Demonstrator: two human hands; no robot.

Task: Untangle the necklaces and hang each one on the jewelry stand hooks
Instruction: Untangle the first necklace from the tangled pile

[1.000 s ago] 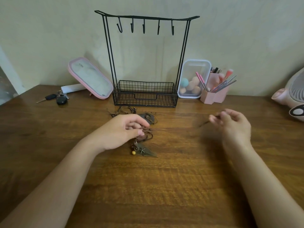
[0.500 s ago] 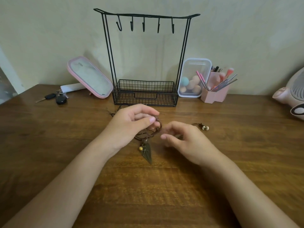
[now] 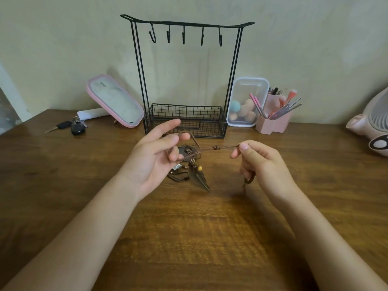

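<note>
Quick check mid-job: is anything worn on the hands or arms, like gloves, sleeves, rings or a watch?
Nothing worn shows. The left hand and right hand are bare, with no gloves or rings visible. The left forearm and right forearm are bare down to the picture's edge, with no sleeve, watch or bracelet in view.

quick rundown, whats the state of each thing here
hooks: all five bare
necklaces: bunched in one tangle
brown cord: stretched between both hands
left hand: holds the cord
right hand: pinches the cord
clear box: lid on, sponges inside
mirror: propped, tilted back
</note>
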